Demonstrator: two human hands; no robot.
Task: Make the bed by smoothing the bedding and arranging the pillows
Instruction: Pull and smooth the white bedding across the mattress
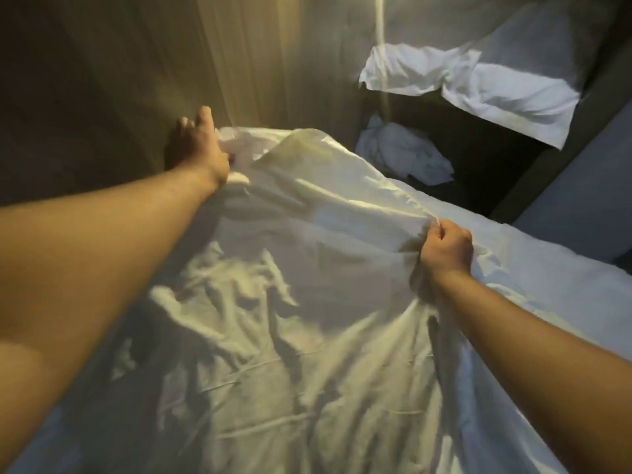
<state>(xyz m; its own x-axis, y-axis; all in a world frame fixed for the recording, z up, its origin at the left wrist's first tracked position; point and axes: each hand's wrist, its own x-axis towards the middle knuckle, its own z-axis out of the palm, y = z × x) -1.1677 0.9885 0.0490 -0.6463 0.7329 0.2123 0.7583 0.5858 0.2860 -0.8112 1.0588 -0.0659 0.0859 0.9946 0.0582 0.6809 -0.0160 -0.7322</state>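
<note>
White sheet point(273, 336): crumpled across the bed, its far edge lifted between my hands; my left hand point(196, 148) grips the far corner, fingertips hidden behind the cloth; my right hand point(446, 249) is fisted on a nearer fold. Pillow point(506, 94): upper right, well apart, in dim light; white bundle point(407, 155) below it, blurred; no writing legible.

My one camera sits on my head, looking forward and down, close over the white sheet point(290, 336) past my forearms.
</note>
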